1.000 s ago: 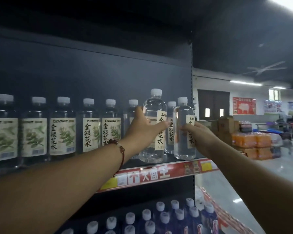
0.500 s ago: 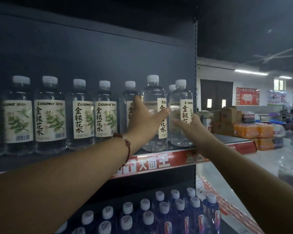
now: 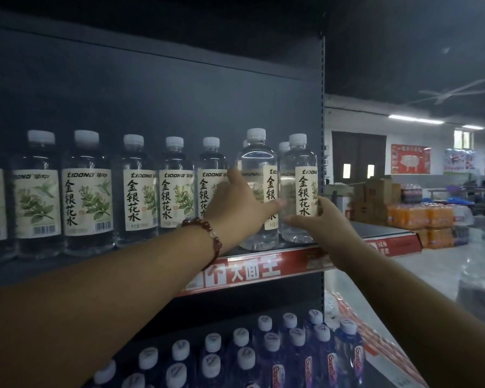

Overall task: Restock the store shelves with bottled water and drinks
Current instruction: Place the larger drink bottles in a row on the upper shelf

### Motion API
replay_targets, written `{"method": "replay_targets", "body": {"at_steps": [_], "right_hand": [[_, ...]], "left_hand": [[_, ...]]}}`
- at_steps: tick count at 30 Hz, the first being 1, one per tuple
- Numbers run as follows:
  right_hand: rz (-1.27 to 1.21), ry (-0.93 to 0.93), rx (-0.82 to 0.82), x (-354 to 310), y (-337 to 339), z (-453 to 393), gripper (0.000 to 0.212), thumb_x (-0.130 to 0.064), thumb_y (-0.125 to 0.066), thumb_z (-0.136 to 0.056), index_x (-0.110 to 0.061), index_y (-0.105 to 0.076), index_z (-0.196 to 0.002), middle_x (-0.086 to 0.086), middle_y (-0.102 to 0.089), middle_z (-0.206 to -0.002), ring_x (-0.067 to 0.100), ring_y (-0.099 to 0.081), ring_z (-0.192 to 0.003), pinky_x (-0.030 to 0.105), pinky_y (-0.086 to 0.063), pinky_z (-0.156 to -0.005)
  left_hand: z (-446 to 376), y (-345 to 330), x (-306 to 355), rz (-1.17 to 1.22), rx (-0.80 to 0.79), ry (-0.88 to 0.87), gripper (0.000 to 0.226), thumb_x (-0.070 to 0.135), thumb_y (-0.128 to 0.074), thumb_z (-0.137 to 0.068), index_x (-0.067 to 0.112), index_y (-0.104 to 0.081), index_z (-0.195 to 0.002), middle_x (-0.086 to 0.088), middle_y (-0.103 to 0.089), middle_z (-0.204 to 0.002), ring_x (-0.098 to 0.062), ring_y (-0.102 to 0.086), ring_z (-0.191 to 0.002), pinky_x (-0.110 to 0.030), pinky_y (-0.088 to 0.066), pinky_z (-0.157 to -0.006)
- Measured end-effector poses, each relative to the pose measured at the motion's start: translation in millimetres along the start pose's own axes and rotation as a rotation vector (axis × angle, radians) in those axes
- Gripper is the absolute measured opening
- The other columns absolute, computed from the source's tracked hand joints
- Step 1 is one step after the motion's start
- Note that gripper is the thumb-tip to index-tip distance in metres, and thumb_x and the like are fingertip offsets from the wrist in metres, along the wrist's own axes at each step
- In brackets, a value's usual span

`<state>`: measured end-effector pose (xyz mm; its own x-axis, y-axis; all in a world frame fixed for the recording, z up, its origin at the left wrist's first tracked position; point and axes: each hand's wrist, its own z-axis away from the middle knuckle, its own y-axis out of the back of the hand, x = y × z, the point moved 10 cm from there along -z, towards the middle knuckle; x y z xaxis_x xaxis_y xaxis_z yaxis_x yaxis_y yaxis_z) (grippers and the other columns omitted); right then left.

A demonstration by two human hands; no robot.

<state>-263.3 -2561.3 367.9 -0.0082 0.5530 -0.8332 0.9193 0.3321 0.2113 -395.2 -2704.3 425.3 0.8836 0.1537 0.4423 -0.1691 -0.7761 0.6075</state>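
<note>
A row of clear water bottles with white caps and cream leaf labels stands on the dark upper shelf (image 3: 263, 268). My left hand (image 3: 238, 205) grips the second bottle from the right end (image 3: 259, 169), thumb across its front. My right hand (image 3: 322, 222) holds the rightmost bottle (image 3: 301, 169) low down, fingers round its base at the shelf's end. Both bottles stand upright at the shelf's front edge, close together. More caps show behind them.
The lower shelf holds several dark blue bottles (image 3: 291, 351) with white caps. A vertical shelf post (image 3: 323, 135) ends the unit on the right. Beyond it are stacked cartons (image 3: 373, 197), orange drink packs (image 3: 423, 217) and a shiny floor.
Both hands stayed on their bottles. The right bottle has moved back onto the shelf beside the left one, and its label now faces forward. The view has swung slightly left.
</note>
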Motion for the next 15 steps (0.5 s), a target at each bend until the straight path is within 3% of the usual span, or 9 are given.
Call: {"method": "replay_targets", "body": {"at_steps": [3, 9, 15], "right_hand": [[0.06, 0.005, -0.002, 0, -1, 4, 0.05, -0.014, -0.083, -0.076, -0.02, -0.056, -0.118, -0.006, -0.068, -0.102, 0.01, -0.065, -0.092, 0.036, -0.055, -0.087], [0.172, 0.043, 0.019, -2, 1, 6, 0.052, -0.02, -0.084, -0.076, -0.025, -0.054, -0.119, -0.015, -0.064, -0.097, 0.0, -0.06, -0.086, 0.027, -0.051, -0.076], [0.287, 0.022, 0.006, -2, 0, 5, 0.059, -0.025, -0.082, -0.08, -0.019, -0.047, -0.127, -0.009, -0.066, -0.104, 0.004, -0.063, -0.087, 0.03, -0.058, -0.078]], "left_hand": [[2, -2, -2, 0.068, -0.032, 0.013, 0.095, 0.057, -0.075, -0.078, 0.016, -0.023, -0.145, -0.001, -0.058, -0.115, -0.009, -0.06, -0.072, -0.017, -0.038, -0.047], [2, -14, -4, 0.161, -0.02, -0.009, 0.082, 0.047, -0.077, -0.08, 0.012, -0.033, -0.14, 0.008, -0.058, -0.096, 0.0, -0.052, -0.068, -0.017, -0.047, -0.054], [1, -20, -1, 0.095, 0.016, 0.016, 0.066, 0.048, -0.071, -0.087, 0.011, -0.043, -0.134, 0.009, -0.06, -0.077, -0.005, -0.056, -0.055, -0.012, -0.031, -0.032]]}}
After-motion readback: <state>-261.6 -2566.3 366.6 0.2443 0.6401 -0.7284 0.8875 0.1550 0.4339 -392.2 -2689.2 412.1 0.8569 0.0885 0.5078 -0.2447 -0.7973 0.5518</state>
